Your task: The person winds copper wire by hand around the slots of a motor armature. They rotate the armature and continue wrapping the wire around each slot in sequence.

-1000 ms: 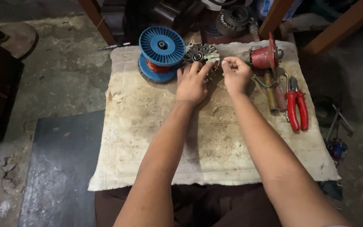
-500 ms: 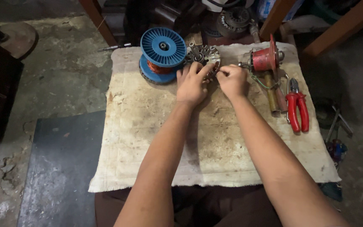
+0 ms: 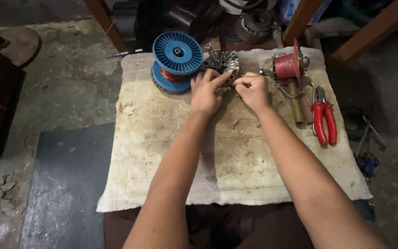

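Head view: a stained pale cloth (image 3: 236,161) covers the bench, with rough concrete floor (image 3: 70,87) to the left and a dark metal plate (image 3: 65,184) at the near left corner. At the far edge stands a blue spool (image 3: 177,53) of copper wire; just right of it sits a metal motor core (image 3: 222,62). The left hand (image 3: 207,90) rests fingers spread on the core. The right hand (image 3: 254,90) has its fingers curled shut, pinching at the core; what it pinches cannot be told. Near the far right corner lie a red winding tool (image 3: 287,67) and red pliers (image 3: 323,117). Wooden legs (image 3: 365,34) rise behind.
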